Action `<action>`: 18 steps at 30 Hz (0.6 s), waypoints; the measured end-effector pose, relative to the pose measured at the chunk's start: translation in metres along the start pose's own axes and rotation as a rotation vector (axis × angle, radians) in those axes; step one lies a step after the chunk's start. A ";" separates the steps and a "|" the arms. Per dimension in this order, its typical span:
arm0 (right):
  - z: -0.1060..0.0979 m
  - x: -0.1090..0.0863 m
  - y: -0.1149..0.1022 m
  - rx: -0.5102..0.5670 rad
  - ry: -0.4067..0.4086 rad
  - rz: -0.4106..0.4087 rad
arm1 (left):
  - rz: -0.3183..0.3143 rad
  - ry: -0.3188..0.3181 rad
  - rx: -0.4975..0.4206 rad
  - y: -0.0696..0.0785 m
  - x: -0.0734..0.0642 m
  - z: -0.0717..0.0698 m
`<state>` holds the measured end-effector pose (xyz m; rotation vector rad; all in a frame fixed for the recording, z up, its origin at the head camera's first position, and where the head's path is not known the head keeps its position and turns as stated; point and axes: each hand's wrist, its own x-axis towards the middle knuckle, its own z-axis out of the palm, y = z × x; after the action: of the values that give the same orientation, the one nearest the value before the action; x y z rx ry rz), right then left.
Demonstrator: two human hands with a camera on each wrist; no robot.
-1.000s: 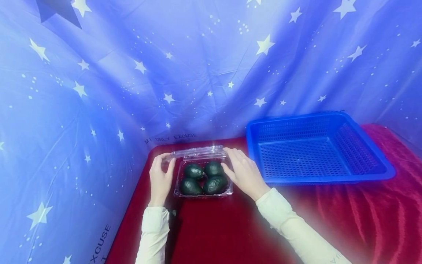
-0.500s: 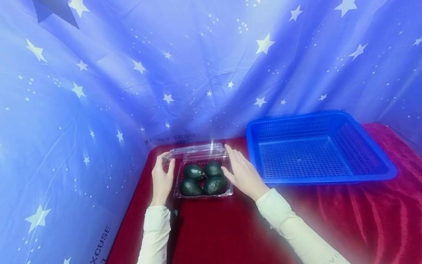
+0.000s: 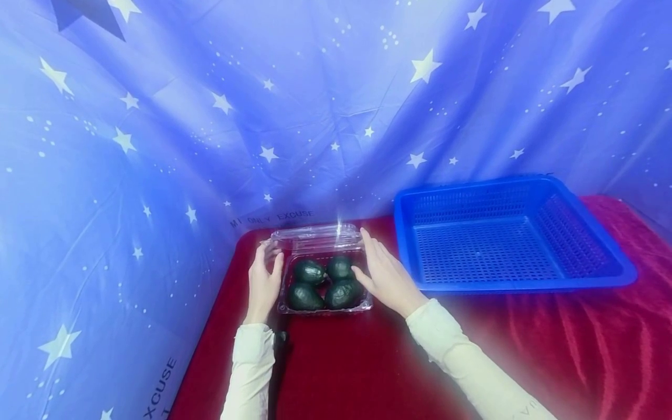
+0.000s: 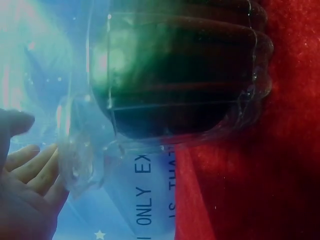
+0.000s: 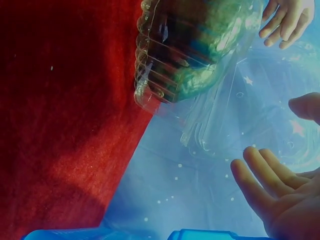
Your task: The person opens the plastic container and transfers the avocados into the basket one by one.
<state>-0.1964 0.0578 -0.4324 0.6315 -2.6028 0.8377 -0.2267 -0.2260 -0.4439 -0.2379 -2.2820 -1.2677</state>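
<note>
In the head view, a clear plastic clamshell box (image 3: pixel 325 312) sits on the red cloth, its lid (image 3: pixel 317 236) tilted up and back at the far side. Several dark green avocados (image 3: pixel 343 294) lie inside. My left hand (image 3: pixel 264 289) is at the left side; in the left wrist view the left hand's (image 4: pixel 30 195) extended fingers reach the lid's edge, though contact is hard to tell. At the right side is my right hand (image 3: pixel 388 280). The right wrist view has the right hand's (image 5: pixel 285 200) fingers extended and spread beside the lid, gripping nothing.
A blue perforated basket (image 3: pixel 514 286) stands to the right of the box, with nothing visible in it. Red cloth (image 3: pixel 346 373) covers the table. Behind and to the left hangs a blue curtain (image 3: pixel 315 116) with white stars.
The lid has risen and leaned slightly farther back. My left hand has shifted a little to the right, and the right fingertips have straightened slightly. The avocados have stayed put.
</note>
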 end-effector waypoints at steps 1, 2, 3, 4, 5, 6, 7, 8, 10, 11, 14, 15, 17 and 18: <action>0.000 0.000 0.000 -0.006 -0.010 0.005 | -0.001 -0.002 0.000 0.000 0.000 0.000; 0.000 0.000 0.000 -0.010 -0.019 0.008 | -0.003 -0.003 0.001 0.000 -0.001 0.001; 0.001 0.000 0.001 -0.015 -0.027 0.012 | -0.007 -0.003 0.004 0.000 -0.001 0.001; 0.001 0.000 0.001 -0.018 -0.033 0.016 | -0.010 -0.006 0.008 0.000 -0.001 0.002; 0.001 0.001 0.001 -0.021 -0.037 0.018 | -0.011 -0.011 0.014 0.000 -0.001 0.002; 0.002 0.001 0.001 -0.020 -0.039 0.021 | -0.016 -0.016 0.021 0.000 -0.001 0.002; 0.002 0.001 0.001 -0.018 -0.042 0.024 | -0.019 -0.021 0.030 -0.001 -0.001 0.003; 0.002 0.002 0.001 -0.017 -0.042 0.027 | -0.022 -0.028 0.036 -0.002 -0.001 0.003; 0.003 0.003 0.001 -0.017 -0.043 0.031 | -0.034 -0.047 0.038 -0.003 -0.001 0.004; 0.004 0.003 0.001 -0.016 -0.041 0.032 | -0.037 -0.054 0.034 -0.003 -0.001 0.004; 0.005 0.005 0.000 -0.015 -0.037 0.037 | -0.048 -0.075 0.022 -0.002 0.000 0.005; 0.005 0.005 0.000 -0.014 -0.038 0.041 | -0.051 -0.082 0.018 -0.002 0.001 0.006; 0.006 0.006 0.000 -0.008 -0.044 0.055 | -0.055 -0.090 0.023 -0.002 0.002 0.007; 0.006 0.007 0.000 -0.004 -0.048 0.062 | -0.059 -0.096 0.027 -0.002 0.003 0.007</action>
<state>-0.2032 0.0524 -0.4339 0.5796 -2.6795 0.8457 -0.2323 -0.2216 -0.4474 -0.2279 -2.4026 -1.2790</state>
